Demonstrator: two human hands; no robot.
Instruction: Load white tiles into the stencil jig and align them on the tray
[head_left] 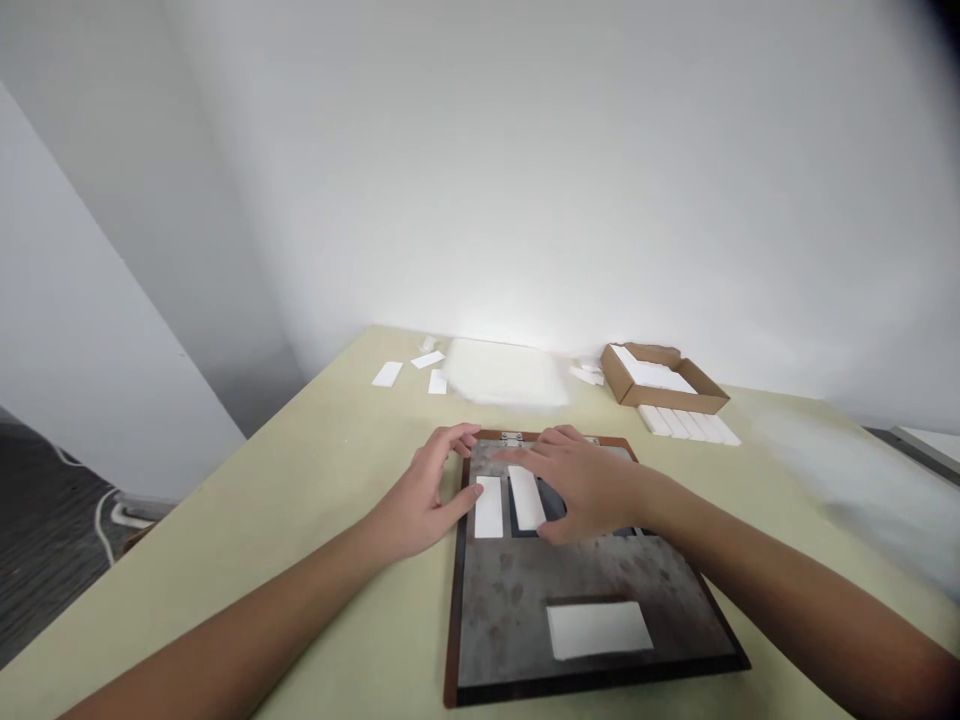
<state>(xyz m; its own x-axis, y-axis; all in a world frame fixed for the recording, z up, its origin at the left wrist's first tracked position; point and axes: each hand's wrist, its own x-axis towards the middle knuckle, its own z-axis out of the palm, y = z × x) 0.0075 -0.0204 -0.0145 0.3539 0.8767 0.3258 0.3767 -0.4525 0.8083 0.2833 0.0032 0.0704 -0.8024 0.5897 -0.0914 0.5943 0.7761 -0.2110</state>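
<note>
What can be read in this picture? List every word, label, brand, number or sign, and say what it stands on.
None readable: no word, label, brand, number or sign shows on the dark board, the white strips or the cardboard box; any finer marks are too small or blurred to read.

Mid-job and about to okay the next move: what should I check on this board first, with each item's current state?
1. Left hand off the white strip beside its thumb: cannot tell, the thumb sits very close.
2. Right hand gripping the angled white strip: cannot tell, the fingers sit over its far end.
3. Angled white strip parallel to the other: not ok, it slants.
4. Wide white block on the dark board unobstructed: ok.
5. Row of white strips lined up beside the cardboard box: ok.
</note>
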